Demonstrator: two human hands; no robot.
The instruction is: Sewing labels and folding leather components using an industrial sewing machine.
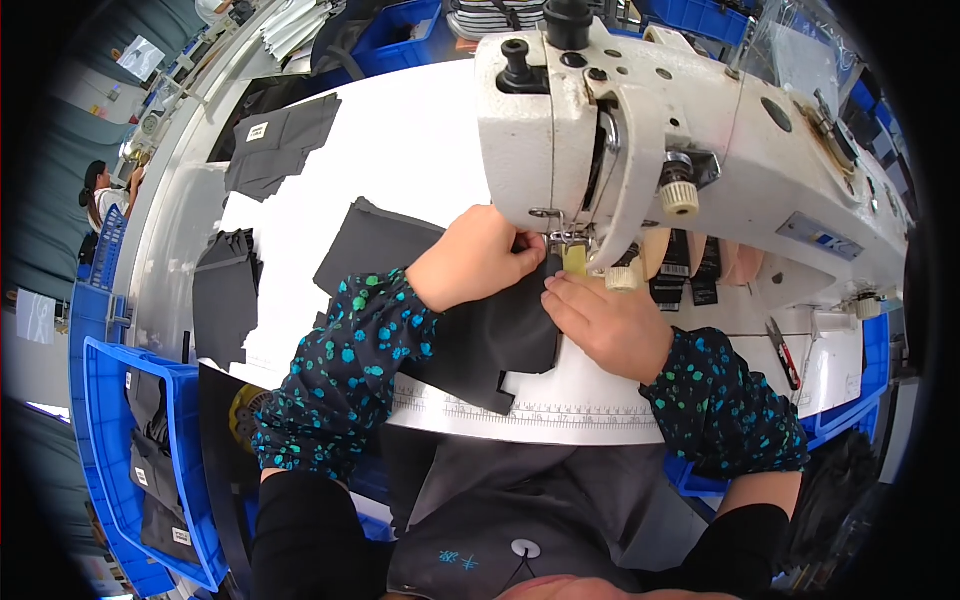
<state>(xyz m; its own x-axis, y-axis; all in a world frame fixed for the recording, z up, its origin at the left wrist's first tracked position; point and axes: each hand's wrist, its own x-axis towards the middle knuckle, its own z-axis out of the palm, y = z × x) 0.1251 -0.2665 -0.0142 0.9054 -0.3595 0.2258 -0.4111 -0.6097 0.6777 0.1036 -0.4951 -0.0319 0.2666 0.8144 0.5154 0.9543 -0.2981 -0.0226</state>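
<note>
A dark grey fabric piece (490, 335) lies on the white table under the head of a white sewing machine (525, 140). My left hand (475, 262) pinches the fabric's upper edge just left of the presser foot, thumb and forefinger together. Close by on the right, my right hand (610, 322) presses its fingertips on the fabric edge beside a small yellowish piece (574, 262) at the needle area. Its fingers lie stretched and close together. The needle tip is hidden behind the machine's parts and my fingers.
Stacked dark fabric pieces (225, 295) lie at the table's left, with more labelled pieces (285, 140) behind. Red-handled snips (783, 355) rest at the right, near black printed labels (690, 268). A blue crate (150, 460) holds dark pieces at the lower left. Another person (105, 195) sits far left.
</note>
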